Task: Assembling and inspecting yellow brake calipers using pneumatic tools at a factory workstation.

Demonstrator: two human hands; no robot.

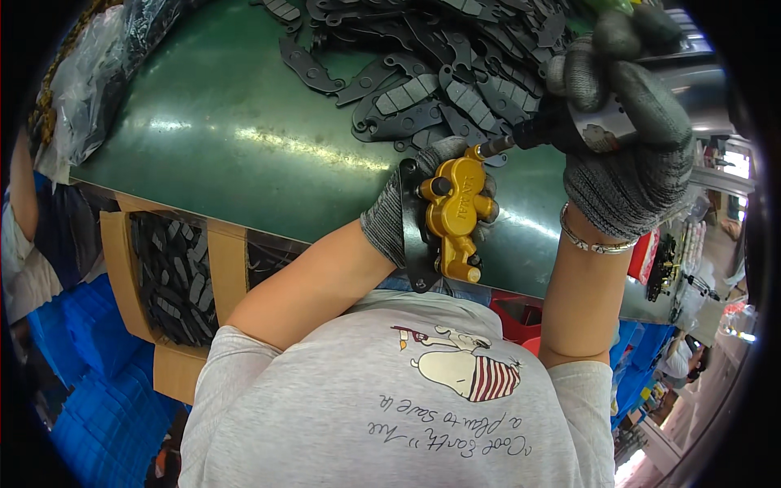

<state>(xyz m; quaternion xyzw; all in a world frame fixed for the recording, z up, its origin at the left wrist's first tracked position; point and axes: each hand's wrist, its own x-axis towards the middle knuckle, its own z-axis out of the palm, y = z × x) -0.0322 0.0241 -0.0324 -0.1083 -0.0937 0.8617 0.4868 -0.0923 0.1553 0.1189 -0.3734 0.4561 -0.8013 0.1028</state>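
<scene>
Gold and black, a brake caliper (457, 207) sits in my gloved left hand (386, 213), whose fingers wrap round it from behind and are partly hidden. A black bracket plate (418, 232) runs along the caliper's left side. My right hand (630, 122), also in a grey glove, is closed round a power screwdriver (598, 128). The driver's bit (498, 146) meets the caliper's upper end. Just beyond my left hand lies a heap of black brake pads (407, 96).
The green tabletop (220, 154) reaches to the left, where clear plastic wrapping (102, 89) lies at its edge. Below the edge stands a cardboard box (122, 276) of brake pads. Blue crates (110, 382) are at the lower left. A red bin (517, 315) is under the table.
</scene>
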